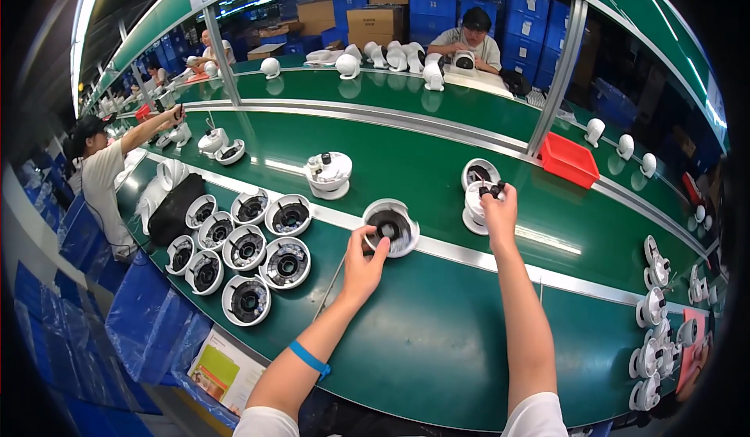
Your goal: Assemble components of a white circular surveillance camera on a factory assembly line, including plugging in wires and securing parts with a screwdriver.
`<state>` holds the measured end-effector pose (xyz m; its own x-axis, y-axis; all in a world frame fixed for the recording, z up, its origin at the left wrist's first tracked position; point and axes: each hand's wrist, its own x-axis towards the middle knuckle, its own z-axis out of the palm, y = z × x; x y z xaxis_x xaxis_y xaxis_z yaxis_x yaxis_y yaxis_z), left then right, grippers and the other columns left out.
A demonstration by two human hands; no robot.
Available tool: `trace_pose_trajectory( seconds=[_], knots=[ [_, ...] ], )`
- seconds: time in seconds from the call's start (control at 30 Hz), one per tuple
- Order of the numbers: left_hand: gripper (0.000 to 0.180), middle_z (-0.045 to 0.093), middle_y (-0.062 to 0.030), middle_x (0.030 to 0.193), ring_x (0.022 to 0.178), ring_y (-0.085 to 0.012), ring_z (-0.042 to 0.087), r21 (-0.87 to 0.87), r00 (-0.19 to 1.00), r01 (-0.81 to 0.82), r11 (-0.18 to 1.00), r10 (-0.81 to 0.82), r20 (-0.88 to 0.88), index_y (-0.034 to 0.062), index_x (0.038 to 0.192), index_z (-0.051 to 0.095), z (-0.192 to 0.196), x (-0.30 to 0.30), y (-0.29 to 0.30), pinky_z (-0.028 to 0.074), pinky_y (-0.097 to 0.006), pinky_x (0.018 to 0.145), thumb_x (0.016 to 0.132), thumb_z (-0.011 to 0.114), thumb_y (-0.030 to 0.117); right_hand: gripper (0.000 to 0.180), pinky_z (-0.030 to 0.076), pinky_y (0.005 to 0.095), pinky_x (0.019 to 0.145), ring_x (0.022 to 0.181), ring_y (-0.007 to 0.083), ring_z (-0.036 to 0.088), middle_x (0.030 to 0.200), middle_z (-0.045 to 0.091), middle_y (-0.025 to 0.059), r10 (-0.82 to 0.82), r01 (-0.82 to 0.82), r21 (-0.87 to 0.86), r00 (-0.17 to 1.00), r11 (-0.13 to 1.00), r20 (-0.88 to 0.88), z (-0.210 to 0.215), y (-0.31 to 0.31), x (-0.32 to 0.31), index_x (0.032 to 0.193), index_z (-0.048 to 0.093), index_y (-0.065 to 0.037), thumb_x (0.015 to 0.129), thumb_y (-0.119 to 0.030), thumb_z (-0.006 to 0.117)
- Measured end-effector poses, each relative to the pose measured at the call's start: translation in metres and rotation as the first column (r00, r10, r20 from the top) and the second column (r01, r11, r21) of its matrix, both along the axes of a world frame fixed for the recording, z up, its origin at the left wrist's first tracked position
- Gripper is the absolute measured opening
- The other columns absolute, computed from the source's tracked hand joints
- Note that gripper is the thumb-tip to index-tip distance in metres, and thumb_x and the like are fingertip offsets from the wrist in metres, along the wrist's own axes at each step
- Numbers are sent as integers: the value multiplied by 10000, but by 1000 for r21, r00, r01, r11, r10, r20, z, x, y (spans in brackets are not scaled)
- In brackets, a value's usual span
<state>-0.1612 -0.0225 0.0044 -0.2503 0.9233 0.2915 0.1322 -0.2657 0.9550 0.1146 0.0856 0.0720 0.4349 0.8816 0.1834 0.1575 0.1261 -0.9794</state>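
Note:
My left hand (364,260) grips the near rim of a round white housing with a black inside (391,225), which sits on the silver rail at the belt's near edge. My right hand (499,210) reaches further out and holds the top of a white cylindrical part (473,203) standing on the green belt. Just behind that part lies another white round housing (479,173). A blue band circles my left forearm.
Several white round housings (248,248) are grouped at the left of the green bench (437,335). A white assembly (328,174) stands on the belt. A red bin (569,159) sits at the right. White camera bodies (650,343) line the right edge. Other people work at left and across.

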Motion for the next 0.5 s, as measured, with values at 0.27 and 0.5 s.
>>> trace_pose_trajectory(
  seconds=[0.27,0.5],
  knots=[
    [536,651,-103,1259,1115,-147,621,-35,884,28,999,-9,467,44,1566,423,16,-44,-1,489,-283,987,1058,589,92,516,592,327,747,927,203,741,1415,627,136,857,-867,-38,496,496,-141,8,13,-171,1470,473,-23,964,-90,551],
    [433,642,-116,1357,1212,-254,658,-145,430,-92,985,171,887,27,1435,527,14,-72,11,554,-417,1021,1116,502,318,648,564,294,707,803,176,683,1155,675,67,770,-783,-1,612,622,-178,-8,47,-261,1524,463,34,895,-23,610]
  ],
)
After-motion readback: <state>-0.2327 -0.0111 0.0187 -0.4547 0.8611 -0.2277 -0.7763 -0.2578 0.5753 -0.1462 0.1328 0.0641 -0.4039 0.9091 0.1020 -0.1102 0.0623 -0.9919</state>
